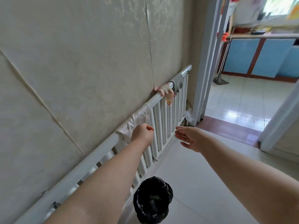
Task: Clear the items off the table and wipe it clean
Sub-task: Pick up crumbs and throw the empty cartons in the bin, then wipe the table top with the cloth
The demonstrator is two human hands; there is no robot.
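Note:
A white knitted cloth (137, 121) hangs over the top rail of a white radiator (163, 123) on the wall. My left hand (143, 132) is at the cloth's lower front edge, its fingers curled and pinching the fabric. My right hand (188, 138) hovers just to the right, fingers straight and relaxed, holding nothing. The table is out of view.
Further along the radiator rail hang a pink-and-cream cloth (166, 92) and a grey cloth (178, 81). A bin lined with a black bag (152, 199) stands on the floor below my arms. An open doorway (208, 62) at the right leads to a tiled kitchen.

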